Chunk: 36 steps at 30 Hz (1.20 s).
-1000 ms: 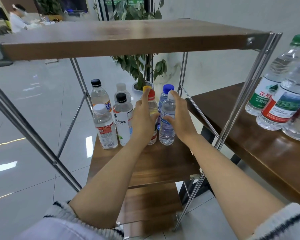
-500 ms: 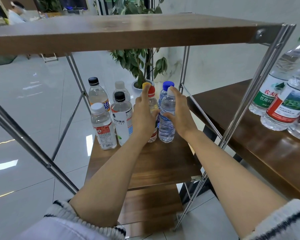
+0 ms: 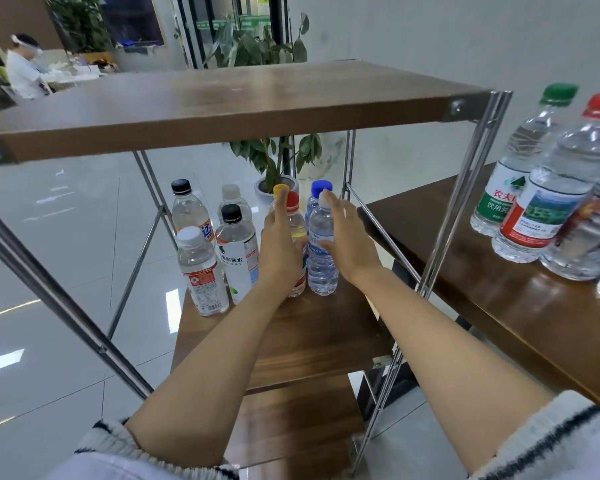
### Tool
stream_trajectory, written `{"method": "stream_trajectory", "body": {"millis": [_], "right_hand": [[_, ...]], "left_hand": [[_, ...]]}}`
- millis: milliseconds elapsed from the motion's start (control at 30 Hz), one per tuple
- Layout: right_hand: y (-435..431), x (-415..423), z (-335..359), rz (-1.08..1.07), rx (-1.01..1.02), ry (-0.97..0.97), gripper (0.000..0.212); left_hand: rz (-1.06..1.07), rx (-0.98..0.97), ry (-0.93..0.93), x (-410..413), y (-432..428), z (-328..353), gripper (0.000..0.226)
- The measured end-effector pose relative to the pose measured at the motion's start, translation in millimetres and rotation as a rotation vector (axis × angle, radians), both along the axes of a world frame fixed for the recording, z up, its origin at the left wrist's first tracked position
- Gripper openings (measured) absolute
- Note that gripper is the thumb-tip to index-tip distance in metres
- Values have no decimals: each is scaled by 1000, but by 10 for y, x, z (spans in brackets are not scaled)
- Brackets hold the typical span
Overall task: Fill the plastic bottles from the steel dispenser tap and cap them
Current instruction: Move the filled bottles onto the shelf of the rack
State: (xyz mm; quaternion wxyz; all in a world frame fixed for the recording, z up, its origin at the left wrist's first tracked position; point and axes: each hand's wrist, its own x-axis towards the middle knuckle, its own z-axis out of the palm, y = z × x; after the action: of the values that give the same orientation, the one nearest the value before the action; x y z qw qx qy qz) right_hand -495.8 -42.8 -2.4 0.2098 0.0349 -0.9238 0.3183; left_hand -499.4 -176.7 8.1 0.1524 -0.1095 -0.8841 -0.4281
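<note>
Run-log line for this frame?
stage: at middle shelf | left hand: fingers straight against red-capped bottle | right hand: grips small clear bottle | dispenser: not visible
</note>
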Motion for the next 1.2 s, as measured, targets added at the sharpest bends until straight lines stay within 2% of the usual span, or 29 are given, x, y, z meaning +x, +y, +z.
{"method": "stream_trajectory", "body": {"millis": [100, 200, 267, 333, 433, 633, 967, 1200], "right_hand": [[-45, 142, 99, -82, 109, 5, 82], [-94, 401, 205, -77, 124, 61, 66], [-117, 613, 289, -73, 141, 41, 55], [-126, 834, 365, -93, 183, -4, 53], [-147, 1183, 475, -94, 207, -3, 50], [-127, 1869, 674, -150, 199, 46, 39], [525, 2746, 923, -355, 272, 17, 34], [1073, 2929, 1268, -496, 299, 43, 35]], "left_hand": [[-10, -6, 4, 107, -56, 62, 89], [-50, 0, 36, 292, -112, 122, 77], [-62, -62, 88, 438, -154, 169, 63], [-62, -112, 108, 586, -184, 235, 52], [-89, -171, 129, 825, -229, 323, 46], [-251, -107, 206, 1360, -149, 533, 32], [-473, -62, 325, 1988, 449, 895, 29], [-549, -45, 339, 2086, 1036, 1218, 32]]}}
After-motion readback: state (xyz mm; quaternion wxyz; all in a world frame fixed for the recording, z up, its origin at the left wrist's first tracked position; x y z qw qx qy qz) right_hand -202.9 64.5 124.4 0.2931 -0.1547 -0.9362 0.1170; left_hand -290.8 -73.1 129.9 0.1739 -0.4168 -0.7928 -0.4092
